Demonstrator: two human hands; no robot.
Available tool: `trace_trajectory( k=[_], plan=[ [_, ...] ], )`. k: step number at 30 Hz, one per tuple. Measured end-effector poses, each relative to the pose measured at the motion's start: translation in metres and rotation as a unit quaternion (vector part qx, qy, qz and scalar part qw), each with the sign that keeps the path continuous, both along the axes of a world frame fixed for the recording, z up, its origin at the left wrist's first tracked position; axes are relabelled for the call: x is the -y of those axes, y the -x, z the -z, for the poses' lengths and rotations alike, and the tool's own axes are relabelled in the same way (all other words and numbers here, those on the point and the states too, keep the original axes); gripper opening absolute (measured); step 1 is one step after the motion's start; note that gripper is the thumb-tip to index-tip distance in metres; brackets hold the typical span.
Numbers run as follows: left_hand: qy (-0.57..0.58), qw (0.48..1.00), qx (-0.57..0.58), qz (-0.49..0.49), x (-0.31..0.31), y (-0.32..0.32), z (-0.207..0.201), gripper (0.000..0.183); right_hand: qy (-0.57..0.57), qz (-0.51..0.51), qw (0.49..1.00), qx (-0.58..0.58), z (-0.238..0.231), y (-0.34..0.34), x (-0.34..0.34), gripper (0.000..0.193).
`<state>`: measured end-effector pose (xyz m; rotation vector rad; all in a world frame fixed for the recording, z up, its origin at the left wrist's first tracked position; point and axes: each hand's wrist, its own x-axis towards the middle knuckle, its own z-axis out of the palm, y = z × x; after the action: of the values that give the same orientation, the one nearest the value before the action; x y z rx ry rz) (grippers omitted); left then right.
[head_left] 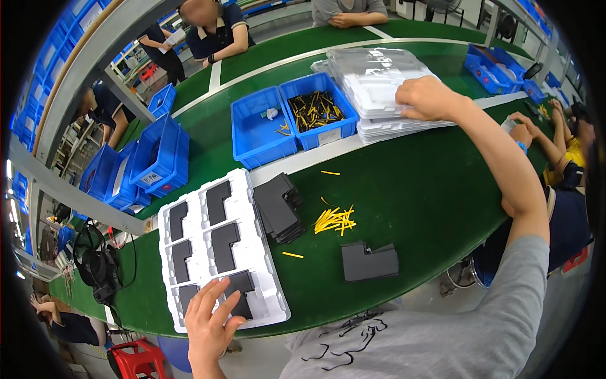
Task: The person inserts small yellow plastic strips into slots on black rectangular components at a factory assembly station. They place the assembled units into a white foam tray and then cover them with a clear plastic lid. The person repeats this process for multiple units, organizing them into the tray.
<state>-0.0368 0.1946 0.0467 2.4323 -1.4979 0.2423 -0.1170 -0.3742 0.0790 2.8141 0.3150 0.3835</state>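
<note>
My left hand [213,316], fingers apart, hovers over or rests on the near end of a white molded tray [269,278]; actual contact is hard to make out. Flat black L-shaped pieces [224,246] lie in the tray's pockets, and the hand partly covers the nearest ones. At the far right, my right hand [429,98] has its fingers curled over the edge of a stack of white and clear plastic trays [372,79]. To the right of the molded tray lie a stack of black L-shaped pieces [276,211], a smaller stack [370,262] and a heap of yellow strips [334,220].
Beyond the work area stand a blue bin [255,129] with few bits and another blue bin [322,139] full of black and yellow strips. More blue bins [161,155] stand at left beside a metal frame post [82,202]. Other people sit across and to the right.
</note>
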Motion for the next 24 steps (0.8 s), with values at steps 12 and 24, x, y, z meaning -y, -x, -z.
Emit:
trace_trajectory(
  k=[12, 24],
  plan=[
    [0.057, 0.976, 0.026, 0.209, 0.104, -0.03, -0.04, 0.036, -0.034, 0.056, 0.989, 0.13, -0.015, -0.002, -0.02, 0.024],
    [0.365, 0.755, -0.541, 0.052, 0.154, -0.078, -0.035, 0.067, 0.026, -0.208, 0.909, 0.361, -0.031, -0.052, -0.145, 0.016]
  ],
)
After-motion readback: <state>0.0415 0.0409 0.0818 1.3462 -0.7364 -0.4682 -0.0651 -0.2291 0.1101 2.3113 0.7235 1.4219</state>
